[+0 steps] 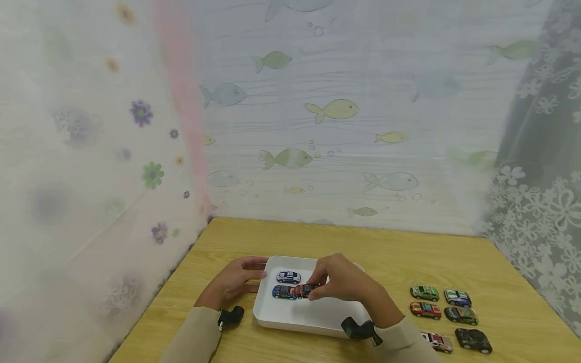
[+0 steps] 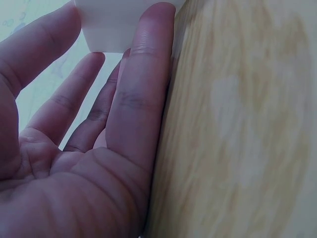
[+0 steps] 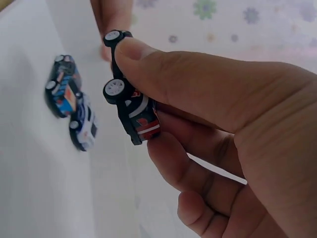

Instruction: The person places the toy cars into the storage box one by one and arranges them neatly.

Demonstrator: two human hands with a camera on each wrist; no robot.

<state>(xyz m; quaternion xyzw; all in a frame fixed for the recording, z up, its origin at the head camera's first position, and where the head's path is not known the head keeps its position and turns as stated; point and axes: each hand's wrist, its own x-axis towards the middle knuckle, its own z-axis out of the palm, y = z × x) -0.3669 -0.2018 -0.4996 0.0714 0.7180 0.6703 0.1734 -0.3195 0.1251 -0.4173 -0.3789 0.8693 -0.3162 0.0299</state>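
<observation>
The left hand (image 1: pixel 237 278) (fingers apart) touches the tray (image 1: pixel 308 318); over it, I have the right hand (image 1: pixel 342 281) clamped on a red car (image 3: pixel 136 111).

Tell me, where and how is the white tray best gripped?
Probably grip the white tray by its raised short-end walls, coming from left and right: it lies flat, longer sideways than front to back, and the left hand touches one end.

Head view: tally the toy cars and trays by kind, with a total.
Toy cars: 9 (6 on the table, 2 lying in the tray, 1 pinched by the right hand)
Trays: 1
Total: 10
</observation>
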